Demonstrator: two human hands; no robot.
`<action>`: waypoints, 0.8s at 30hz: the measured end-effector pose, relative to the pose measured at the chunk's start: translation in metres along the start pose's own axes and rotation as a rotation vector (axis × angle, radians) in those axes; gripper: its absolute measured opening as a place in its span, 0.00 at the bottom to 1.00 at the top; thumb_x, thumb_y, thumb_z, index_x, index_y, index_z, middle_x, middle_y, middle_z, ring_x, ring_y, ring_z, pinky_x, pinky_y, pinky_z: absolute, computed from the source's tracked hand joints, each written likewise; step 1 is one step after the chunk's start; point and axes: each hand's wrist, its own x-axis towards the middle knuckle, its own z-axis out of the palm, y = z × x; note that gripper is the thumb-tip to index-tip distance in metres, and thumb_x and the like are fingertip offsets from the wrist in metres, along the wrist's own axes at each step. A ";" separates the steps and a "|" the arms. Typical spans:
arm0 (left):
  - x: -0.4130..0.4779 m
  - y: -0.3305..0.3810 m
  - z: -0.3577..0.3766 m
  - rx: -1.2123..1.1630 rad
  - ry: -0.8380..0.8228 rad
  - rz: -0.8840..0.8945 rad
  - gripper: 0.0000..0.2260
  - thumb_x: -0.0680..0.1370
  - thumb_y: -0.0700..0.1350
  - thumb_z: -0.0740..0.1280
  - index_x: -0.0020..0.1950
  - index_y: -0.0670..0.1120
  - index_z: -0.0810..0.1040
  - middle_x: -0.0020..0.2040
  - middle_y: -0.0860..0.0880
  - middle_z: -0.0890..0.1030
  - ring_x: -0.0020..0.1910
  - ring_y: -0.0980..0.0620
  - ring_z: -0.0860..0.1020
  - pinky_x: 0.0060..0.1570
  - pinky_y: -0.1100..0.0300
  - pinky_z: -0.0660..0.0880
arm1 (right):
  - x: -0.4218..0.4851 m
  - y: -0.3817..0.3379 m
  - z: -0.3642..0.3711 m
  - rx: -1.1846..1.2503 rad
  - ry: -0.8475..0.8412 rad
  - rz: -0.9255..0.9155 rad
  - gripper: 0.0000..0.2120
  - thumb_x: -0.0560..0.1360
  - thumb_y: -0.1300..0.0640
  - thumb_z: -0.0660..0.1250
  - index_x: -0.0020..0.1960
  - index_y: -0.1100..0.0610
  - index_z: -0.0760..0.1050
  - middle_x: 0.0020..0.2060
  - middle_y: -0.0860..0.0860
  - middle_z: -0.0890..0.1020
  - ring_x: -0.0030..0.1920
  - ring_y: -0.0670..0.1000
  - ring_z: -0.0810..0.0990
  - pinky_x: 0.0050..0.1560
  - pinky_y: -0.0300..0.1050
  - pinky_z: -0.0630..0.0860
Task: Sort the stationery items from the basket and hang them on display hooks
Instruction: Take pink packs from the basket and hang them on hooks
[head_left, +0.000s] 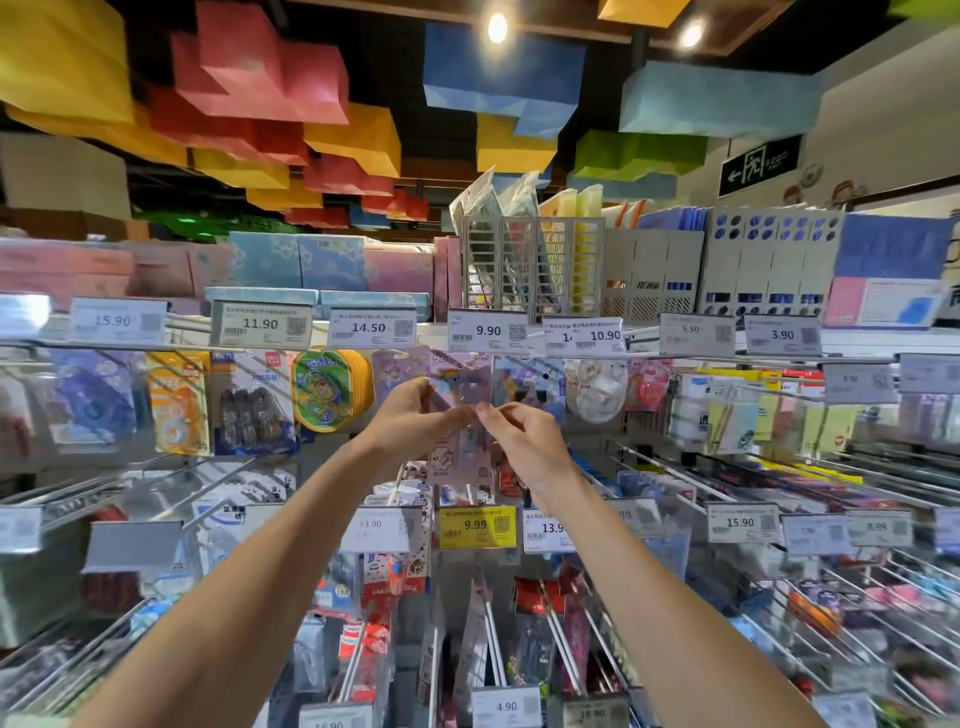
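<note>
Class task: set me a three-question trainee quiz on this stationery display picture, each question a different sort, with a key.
1. True or false: the left hand and the right hand both hold the pink blister pack.
2. The yellow price tag reads: A 9.99, B 4.90, C 15.90?
3. Fill in: the white price tag just above the pack reads ___.
Key: 1 true; 2 A; 3 9.90.

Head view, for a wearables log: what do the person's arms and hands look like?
The left hand and right hand are ungloved, with no ring showing on the fingers. The left forearm and right forearm are bare to the frame's edge: no sleeve, watch or bracelet.
</note>
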 end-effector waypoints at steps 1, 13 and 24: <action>0.003 -0.002 0.000 0.030 0.023 -0.014 0.17 0.76 0.48 0.78 0.56 0.39 0.78 0.47 0.40 0.84 0.45 0.47 0.79 0.43 0.55 0.75 | 0.003 0.001 0.001 -0.024 0.009 0.029 0.20 0.79 0.42 0.69 0.46 0.60 0.82 0.36 0.51 0.80 0.38 0.46 0.78 0.40 0.42 0.75; 0.014 -0.016 -0.004 0.373 0.106 -0.106 0.15 0.74 0.60 0.76 0.43 0.49 0.81 0.35 0.54 0.82 0.36 0.53 0.79 0.31 0.61 0.72 | 0.016 0.004 0.007 -0.299 0.111 0.191 0.15 0.78 0.45 0.70 0.43 0.56 0.77 0.38 0.51 0.81 0.44 0.53 0.79 0.44 0.48 0.75; -0.048 -0.020 0.008 0.627 0.188 0.262 0.06 0.74 0.45 0.71 0.46 0.49 0.75 0.43 0.48 0.79 0.42 0.45 0.79 0.40 0.53 0.74 | -0.056 -0.008 -0.010 -0.474 0.245 0.007 0.05 0.78 0.54 0.71 0.52 0.53 0.77 0.37 0.43 0.78 0.41 0.46 0.80 0.44 0.42 0.75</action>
